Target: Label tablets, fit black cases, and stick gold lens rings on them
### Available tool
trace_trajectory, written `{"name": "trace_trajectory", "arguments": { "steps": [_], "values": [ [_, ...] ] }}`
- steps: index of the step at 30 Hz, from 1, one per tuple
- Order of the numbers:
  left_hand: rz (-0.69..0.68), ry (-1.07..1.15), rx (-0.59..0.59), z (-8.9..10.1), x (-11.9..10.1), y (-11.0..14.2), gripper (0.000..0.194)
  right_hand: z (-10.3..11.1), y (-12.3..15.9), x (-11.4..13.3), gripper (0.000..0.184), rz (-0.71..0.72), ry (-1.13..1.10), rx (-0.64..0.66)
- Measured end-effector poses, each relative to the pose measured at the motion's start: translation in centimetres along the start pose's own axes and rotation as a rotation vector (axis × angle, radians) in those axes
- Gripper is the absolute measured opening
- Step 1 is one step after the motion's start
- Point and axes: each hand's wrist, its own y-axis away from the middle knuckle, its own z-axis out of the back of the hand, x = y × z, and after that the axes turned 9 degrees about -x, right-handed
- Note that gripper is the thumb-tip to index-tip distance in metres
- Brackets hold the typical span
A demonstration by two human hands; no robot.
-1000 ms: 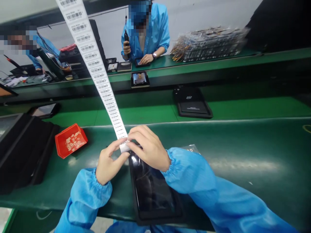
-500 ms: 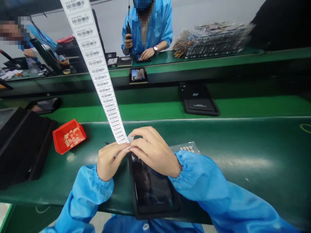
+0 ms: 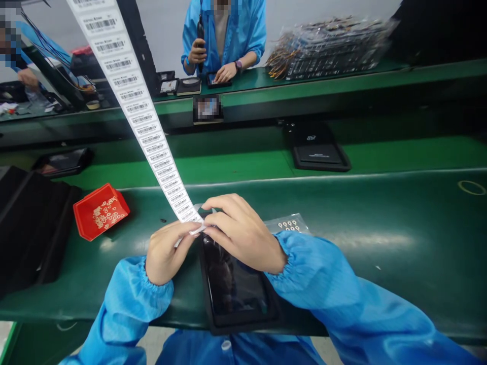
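A long strip of white barcode labels (image 3: 149, 134) runs from the top left down to my hands. My left hand (image 3: 166, 251) pinches its lower end between thumb and fingers. Right beside it, my right hand (image 3: 243, 234) has thumb and index finger closed at the same end of the strip, where the backing curls up. Below both hands a black tablet (image 3: 236, 284) lies screen up at the table's near edge, its upper part partly covered by my right hand.
A red bin (image 3: 101, 210) with small pale rings stands at left, beside a black case (image 3: 34, 228). A clear bag (image 3: 291, 223) of rings lies past my right wrist. Another black device (image 3: 315, 147) rests on the green shelf. Across the bench sits a co-worker (image 3: 224, 45).
The label strip leans further left and its lower end bends more at my fingertips. Both hands stay close together at that end. The whole view has shifted slightly.
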Motion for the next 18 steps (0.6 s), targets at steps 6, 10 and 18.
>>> {"name": "trace_trajectory", "arguments": {
  "steps": [6,10,18],
  "values": [
    [0.093,0.01,0.079,0.5,0.9,-0.4,0.036,0.6,0.0,1.0,0.012,0.087,0.079,-0.044],
    [0.132,-0.099,0.182,1.4,2.9,-0.1,0.062,2.8,2.7,1.4,0.01,-0.092,0.02,0.086],
    [0.001,-0.151,0.295,-0.5,-1.9,9.8,0.021,3.2,13.7,3.8,0.015,-0.632,-0.159,0.509]
  ]
}}
